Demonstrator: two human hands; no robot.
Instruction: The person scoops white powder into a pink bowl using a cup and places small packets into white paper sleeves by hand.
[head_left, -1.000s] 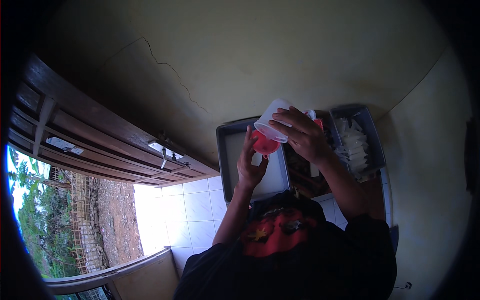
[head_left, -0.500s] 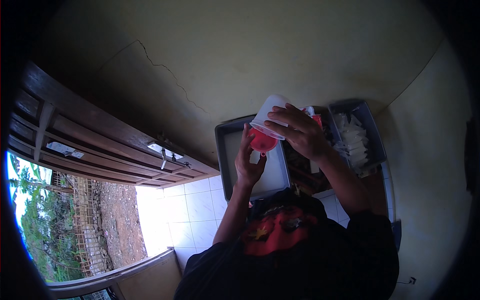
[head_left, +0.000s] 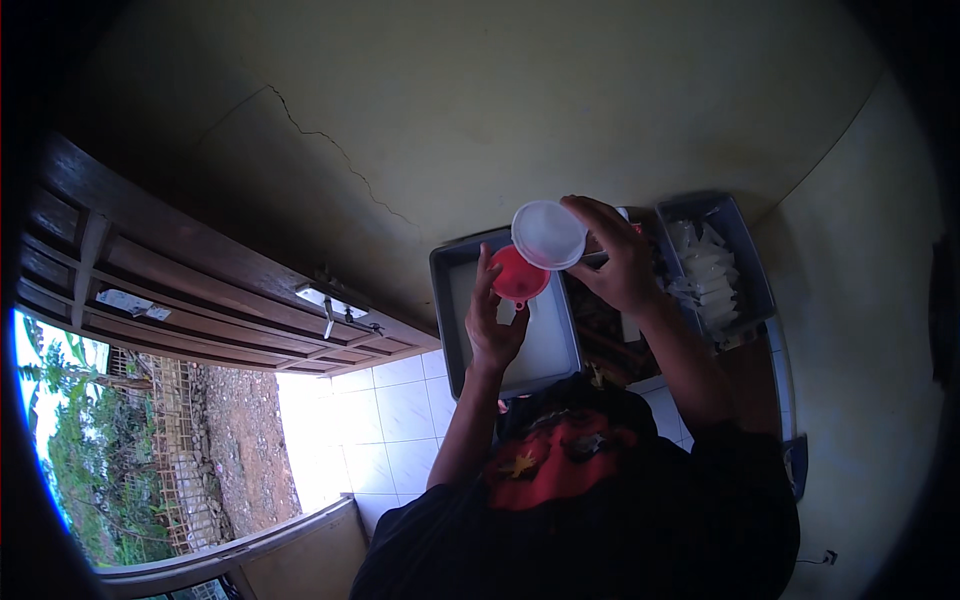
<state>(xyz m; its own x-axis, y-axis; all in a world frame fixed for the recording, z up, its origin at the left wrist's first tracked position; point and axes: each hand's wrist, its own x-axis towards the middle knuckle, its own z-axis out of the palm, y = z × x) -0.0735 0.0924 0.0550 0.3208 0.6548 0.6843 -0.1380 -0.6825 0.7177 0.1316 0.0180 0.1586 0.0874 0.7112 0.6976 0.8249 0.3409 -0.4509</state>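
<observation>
My left hand [head_left: 493, 325] is closed round a red funnel [head_left: 519, 276], its wide mouth facing up and a small ring tab at its near edge. My right hand [head_left: 622, 268] grips a whitish translucent plastic cup [head_left: 549, 235] by its side. The cup's round mouth shows toward me, and its near rim overlaps the funnel's far right edge. I cannot make out what is in the cup. Both are held above a grey tub [head_left: 449, 345] with a white layer in it. The funnel's spout is hidden.
Right of the tub stands a dark box [head_left: 600, 345] of items I cannot make out. Beyond it, a grey bin [head_left: 757, 290] holds several small clear bags of white stuff [head_left: 712, 280]. A wooden door [head_left: 230, 290] stands at the left, with a cracked wall [head_left: 420, 130] ahead.
My right hand has turned the cup from tipped over the funnel to a more upright pose, mouth toward me. The funnel has shifted slightly left with my left hand.
</observation>
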